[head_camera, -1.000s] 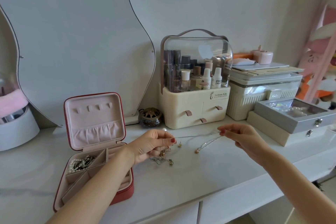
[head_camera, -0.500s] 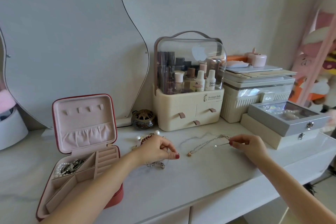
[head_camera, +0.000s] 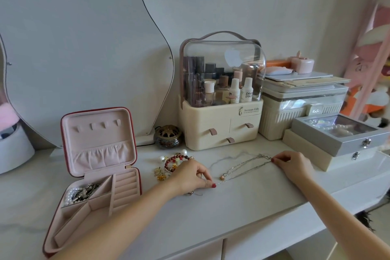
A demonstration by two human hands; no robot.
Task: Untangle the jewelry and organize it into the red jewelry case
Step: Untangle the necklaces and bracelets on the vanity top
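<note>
The red jewelry case [head_camera: 99, 133] stands open at the left, pink inside, with pearls and dark jewelry [head_camera: 81, 193] in its back-left compartment. A thin silver chain necklace [head_camera: 242, 168] with a small gold bead lies stretched on the white tabletop. My left hand [head_camera: 193, 176] pinches its left end against the table. My right hand [head_camera: 292, 163] pinches its right end. A tangle of jewelry [head_camera: 174, 162] with red beads, pearls and gold pieces lies just behind my left hand. A small piece sits under my left palm, partly hidden.
A cream cosmetics organizer [head_camera: 221, 95] with a clear dome stands behind the chain. Cream and grey boxes [head_camera: 337, 133] fill the right side. A small brass pot [head_camera: 167, 136] and a curved mirror [head_camera: 84, 53] are at the back. The table's front edge [head_camera: 253, 215] runs near my forearms.
Both hands have lowered the chain from the air onto the tabletop and pulled it out straight. The tangle of beads is now uncovered behind my left hand.
</note>
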